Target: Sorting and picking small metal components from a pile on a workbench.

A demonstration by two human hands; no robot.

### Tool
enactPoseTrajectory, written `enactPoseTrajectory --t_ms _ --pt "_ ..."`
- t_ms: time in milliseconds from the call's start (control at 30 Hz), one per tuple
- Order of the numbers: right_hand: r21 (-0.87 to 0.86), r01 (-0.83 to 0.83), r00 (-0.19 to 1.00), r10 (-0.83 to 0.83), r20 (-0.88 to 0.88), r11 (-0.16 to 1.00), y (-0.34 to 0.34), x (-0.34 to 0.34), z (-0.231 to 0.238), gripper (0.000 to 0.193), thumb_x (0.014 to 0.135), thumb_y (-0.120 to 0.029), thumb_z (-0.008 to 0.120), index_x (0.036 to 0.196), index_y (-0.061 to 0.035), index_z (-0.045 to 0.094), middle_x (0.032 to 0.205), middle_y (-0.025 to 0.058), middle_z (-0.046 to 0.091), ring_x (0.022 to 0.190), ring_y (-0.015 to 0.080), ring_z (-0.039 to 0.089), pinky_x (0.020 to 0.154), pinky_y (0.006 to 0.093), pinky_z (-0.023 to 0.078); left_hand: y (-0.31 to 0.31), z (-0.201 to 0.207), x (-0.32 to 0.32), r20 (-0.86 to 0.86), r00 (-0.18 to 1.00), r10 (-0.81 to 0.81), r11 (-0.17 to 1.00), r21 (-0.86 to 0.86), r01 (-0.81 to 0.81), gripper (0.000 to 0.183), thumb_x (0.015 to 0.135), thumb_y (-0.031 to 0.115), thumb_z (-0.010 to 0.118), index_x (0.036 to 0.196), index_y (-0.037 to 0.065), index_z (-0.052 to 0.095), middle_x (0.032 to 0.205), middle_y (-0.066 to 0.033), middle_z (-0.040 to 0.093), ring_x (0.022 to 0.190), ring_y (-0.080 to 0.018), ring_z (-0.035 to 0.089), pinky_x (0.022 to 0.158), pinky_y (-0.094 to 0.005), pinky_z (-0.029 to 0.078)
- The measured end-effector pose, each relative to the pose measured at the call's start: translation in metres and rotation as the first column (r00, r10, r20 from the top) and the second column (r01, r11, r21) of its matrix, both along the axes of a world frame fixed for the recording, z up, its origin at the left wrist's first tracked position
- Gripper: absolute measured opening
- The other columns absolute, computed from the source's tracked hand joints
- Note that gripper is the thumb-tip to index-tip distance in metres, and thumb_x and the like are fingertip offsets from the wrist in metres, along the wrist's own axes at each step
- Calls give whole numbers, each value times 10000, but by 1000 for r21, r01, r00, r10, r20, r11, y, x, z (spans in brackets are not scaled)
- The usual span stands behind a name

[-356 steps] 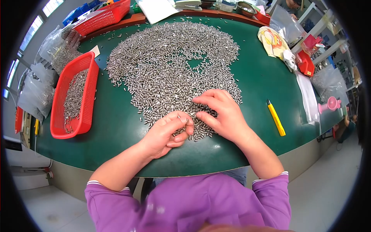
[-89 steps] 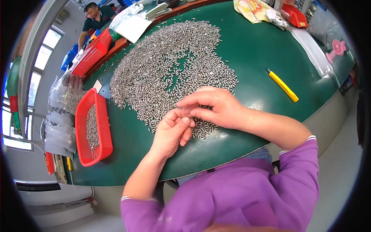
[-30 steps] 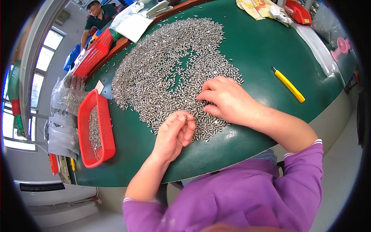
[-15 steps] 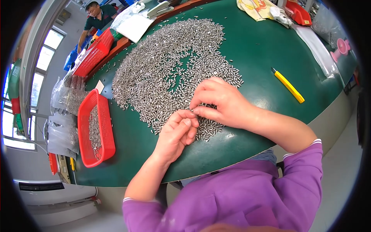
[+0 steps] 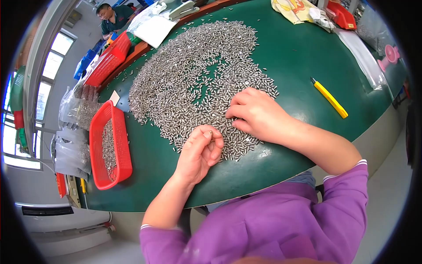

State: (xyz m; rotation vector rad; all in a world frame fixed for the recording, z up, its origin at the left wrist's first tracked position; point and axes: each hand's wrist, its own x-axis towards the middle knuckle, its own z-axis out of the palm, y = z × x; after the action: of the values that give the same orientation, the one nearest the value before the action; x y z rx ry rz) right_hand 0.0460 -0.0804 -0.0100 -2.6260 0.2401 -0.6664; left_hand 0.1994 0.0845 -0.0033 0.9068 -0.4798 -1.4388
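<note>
At the near edge of the heap [image 5: 176, 88] of small metal pieces, the person's left hand [image 5: 198, 152] has thumb and forefinger clamped on one piece [image 5: 210, 133]. The right hand [image 5: 256, 113] is at the heap's near right part, fingers bent and close together; whether they grip anything cannot be told. Left of the heap stands a red basket [image 5: 123, 152] with similar pieces; right of it, on the green table [image 5: 290, 57], lies a yellow cutter [image 5: 329, 97]. Beyond the heap, to its left, are a white sheet [image 5: 154, 31] and, farther off, a co-worker [image 5: 119, 18].
</note>
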Motion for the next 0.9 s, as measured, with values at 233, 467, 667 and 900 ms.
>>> enactPoseTrajectory --t_ms 233,467,667,900 --pt "-27 6 995 -3 98 1000 3 4 9 144 773 -181 699 906 -129 681 905 38 592 944 261 550 838 416 452 -1 5 -4 3 1000 -1 1000 8 1 172 981 112 435 1084 37 550 887 -76 599 614 -119 478 496 -226 377" --pt "348 -215 948 109 298 912 16 7 11 124 797 -196 747 911 -151 731 934 -8 615 927 193 582 852 347 445 3 0 -3 36 998 -43 999 -3 43 212 977 157 568 1154 45 533 914 -43 584 618 -59 463 499 -190 374" --pt "37 -192 930 170 325 981 12 6 13 205 794 -230 734 985 -156 723 998 25 625 962 237 586 865 378 456 1 2 -1 17 999 -45 996 73 43 148 987 161 543 1089 53 537 870 -54 581 584 -67 448 473 -195 358" --pt "-29 -24 998 26 54 999 2 3 -6 190 795 -194 682 962 -104 670 980 49 602 967 258 554 840 411 452 0 0 -1 -31 999 -19 1000 -13 19 218 1022 265 452 949 65 497 835 -99 582 553 -104 425 451 -205 327"
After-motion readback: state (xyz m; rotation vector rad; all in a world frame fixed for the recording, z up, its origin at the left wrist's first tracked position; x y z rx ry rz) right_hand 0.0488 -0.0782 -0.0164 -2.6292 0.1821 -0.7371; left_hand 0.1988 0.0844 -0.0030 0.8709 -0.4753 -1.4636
